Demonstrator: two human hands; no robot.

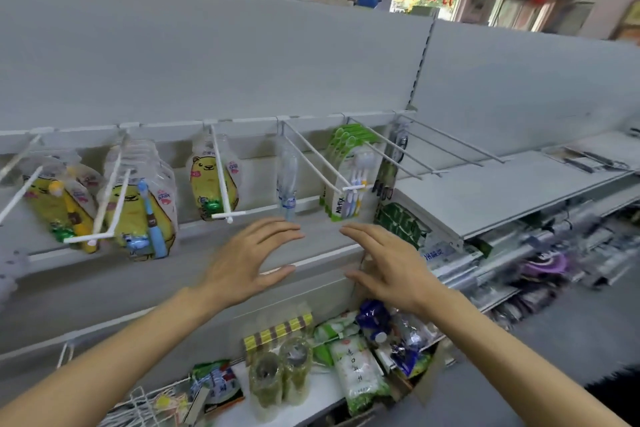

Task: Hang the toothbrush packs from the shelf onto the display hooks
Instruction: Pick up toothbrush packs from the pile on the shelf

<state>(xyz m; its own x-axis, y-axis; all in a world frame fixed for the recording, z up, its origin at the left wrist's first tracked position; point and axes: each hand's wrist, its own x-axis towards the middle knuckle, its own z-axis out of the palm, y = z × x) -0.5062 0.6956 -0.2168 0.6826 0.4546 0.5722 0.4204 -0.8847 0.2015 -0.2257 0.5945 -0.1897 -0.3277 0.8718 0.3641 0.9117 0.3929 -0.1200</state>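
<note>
Below the hook rail, both of my hands hover with fingers straight and relaxed, holding nothing: the left hand [249, 260] and the right hand [384, 267] face each other, palms turned inward, well short of any pack. I judge they sit between picks, free for the next reach.

Just above the left fingertips hangs a clear toothbrush pack [287, 180] on the middle hook [311, 156], and above the right hand the green-and-white All-Fix packs [343, 177] crowd another hook's outer end. Further left, yellow cartoon packs [138, 204] fill their hooks. These hang by their top holes so the faces show forward.

The bare hooks [450, 146] to the right offer open room; their tips jut toward me, so I would approach from the front. Beneath my wrists the lower shelf [322, 388] holds mixed goods; I cannot tell which are toothbrush packs.
</note>
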